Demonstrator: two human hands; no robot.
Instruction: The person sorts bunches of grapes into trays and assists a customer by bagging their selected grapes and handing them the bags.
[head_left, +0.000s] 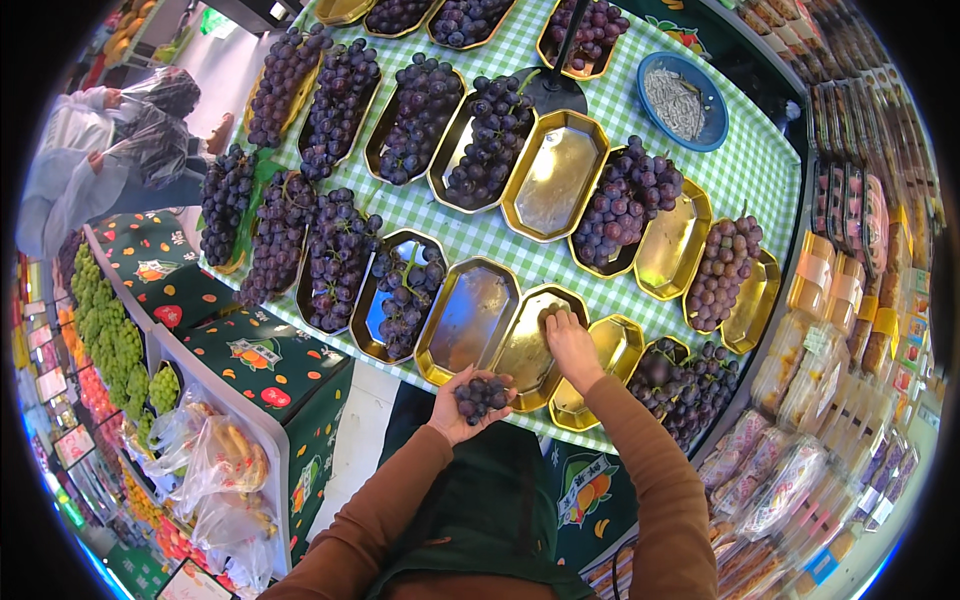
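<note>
My left hand (453, 411) cups a small heap of dark purple grapes (481, 399), palm up, at the table's front edge. Reaching into a gold plastic tray (529, 352) is my right hand (571, 346), its fingertips down at the tray's upper part; whether they pinch anything is hidden. That tray holds no bunch. To its left lies another bare gold tray (471, 315), and to its right a smaller one (606, 352). A tray farther left bears a bunch of dark grapes (409, 292). More dark grapes (682, 390) lie beyond my right forearm.
Several trays of grape bunches (420, 120) cover the checked tablecloth (757, 172). A blue bowl (649, 90) with small pale strips and a black stand base (559, 96) are at the back. Packaged foods (795, 360) flank the right; bagged fruit (225, 457) sits left. A person (82, 165) holds plastic bags.
</note>
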